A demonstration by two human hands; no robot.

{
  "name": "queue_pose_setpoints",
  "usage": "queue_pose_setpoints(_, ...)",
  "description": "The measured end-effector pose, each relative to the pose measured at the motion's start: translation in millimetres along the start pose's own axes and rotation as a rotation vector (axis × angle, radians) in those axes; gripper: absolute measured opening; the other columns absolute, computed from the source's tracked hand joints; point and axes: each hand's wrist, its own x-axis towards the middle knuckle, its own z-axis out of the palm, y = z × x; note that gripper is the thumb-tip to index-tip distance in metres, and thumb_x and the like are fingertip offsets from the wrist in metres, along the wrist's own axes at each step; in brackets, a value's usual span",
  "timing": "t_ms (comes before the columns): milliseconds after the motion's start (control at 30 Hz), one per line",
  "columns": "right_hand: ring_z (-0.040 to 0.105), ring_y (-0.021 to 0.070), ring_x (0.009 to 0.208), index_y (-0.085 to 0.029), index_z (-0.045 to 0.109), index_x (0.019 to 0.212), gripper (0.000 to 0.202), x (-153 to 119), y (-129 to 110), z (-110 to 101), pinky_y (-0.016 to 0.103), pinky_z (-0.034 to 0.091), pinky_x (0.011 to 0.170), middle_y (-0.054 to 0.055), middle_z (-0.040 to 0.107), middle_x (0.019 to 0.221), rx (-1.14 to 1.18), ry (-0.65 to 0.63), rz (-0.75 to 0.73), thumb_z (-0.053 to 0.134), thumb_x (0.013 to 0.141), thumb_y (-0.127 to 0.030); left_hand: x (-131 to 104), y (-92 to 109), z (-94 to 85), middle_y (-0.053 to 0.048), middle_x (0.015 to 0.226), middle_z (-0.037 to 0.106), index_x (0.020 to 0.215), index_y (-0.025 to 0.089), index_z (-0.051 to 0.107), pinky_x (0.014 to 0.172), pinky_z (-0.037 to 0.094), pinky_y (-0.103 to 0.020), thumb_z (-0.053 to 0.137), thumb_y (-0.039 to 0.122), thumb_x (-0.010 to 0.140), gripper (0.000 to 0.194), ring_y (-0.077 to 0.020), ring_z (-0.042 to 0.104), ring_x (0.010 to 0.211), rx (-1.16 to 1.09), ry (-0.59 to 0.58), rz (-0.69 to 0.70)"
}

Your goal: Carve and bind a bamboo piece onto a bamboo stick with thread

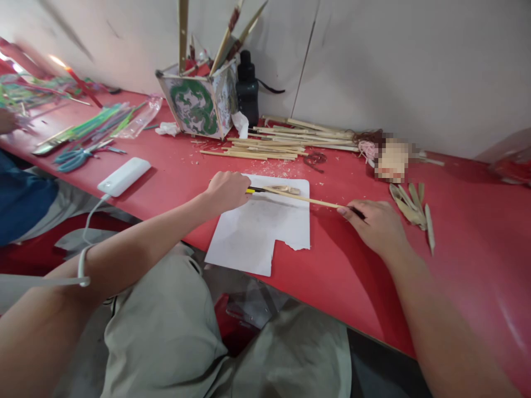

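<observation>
My left hand (228, 190) is closed over the upper left of a white paper sheet (249, 232). A black-and-yellow tool (254, 190), perhaps a cutter, pokes out from its fingers. From beside that tool a thin bamboo stick (319, 202) runs across to my right hand (375, 221), whose thumb and fingers pinch its other end. Something dark, too covered to name, shows at the right fingers (357, 211). A short pale wooden piece (286, 190) lies on the paper behind the stick. Whether the tool touches the stick is hard to make out.
Bamboo sticks (265, 149) and shavings lie behind the paper. A dragon-patterned box (193, 108) of tools stands beside a black bottle (248, 91). Left are a white power bank (124, 176) with a cable, blue-handled pliers (77, 157), a lit candle (83, 85). Dried husks (409, 207) lie right.
</observation>
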Motion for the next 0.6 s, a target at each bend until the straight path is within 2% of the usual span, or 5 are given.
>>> queue_pose_setpoints(133, 0.071, 0.0313, 0.086, -0.022, 0.066, 0.087, 0.052, -1.3, -8.2, -1.1, 0.044, 0.042, 0.08, 0.012, 0.077, 0.088, -0.048, 0.01, 0.025, 0.035, 0.106, -0.06, -4.1, 6.8, -3.3, -0.017, 0.102, 0.077, 0.107, 0.016, 0.076, 0.075, 0.053, -0.042, 0.048, 0.039, 0.092, 0.039, -0.0371, 0.074, 0.098, 0.016, -0.019, -0.036)
queue_pose_setpoints(333, 0.07, 0.0314, 0.084, -0.024, 0.065, 0.085, 0.045, -2.2, -22.6, -4.0, 0.044, 0.041, 0.079, 0.011, 0.078, 0.091, -0.036, 0.059, 0.097, 0.041, 0.104, -0.057, -13.3, 22.3, -5.7, -0.02, 0.1, 0.076, 0.117, 0.011, 0.067, 0.075, 0.051, -0.043, 0.041, 0.037, 0.097, 0.041, -0.0369, 0.074, 0.094, -0.042, 0.022, -0.027)
queue_pose_setpoints(467, 0.07, 0.0328, 0.085, -0.024, 0.065, 0.086, 0.041, -1.7, -24.7, -6.8, 0.044, 0.041, 0.074, 0.013, 0.078, 0.092, 0.029, 0.085, 0.125, 0.043, 0.104, -0.054, -17.6, 31.5, -6.2, -0.018, 0.098, 0.075, 0.12, 0.011, 0.06, 0.072, 0.049, -0.038, 0.037, 0.042, 0.102, 0.042, -0.0338, 0.074, 0.092, -0.075, 0.055, -0.009)
queue_pose_setpoints(600, 0.071, 0.0333, 0.088, -0.024, 0.066, 0.088, 0.043, -2.1, -23.6, -6.7, 0.045, 0.043, 0.077, 0.013, 0.078, 0.095, 0.073, 0.082, 0.114, 0.041, 0.105, -0.054, -18.0, 33.9, -5.8, -0.017, 0.099, 0.075, 0.121, 0.012, 0.057, 0.072, 0.048, -0.038, 0.033, 0.048, 0.106, 0.046, -0.0347, 0.075, 0.093, -0.117, 0.123, 0.009)
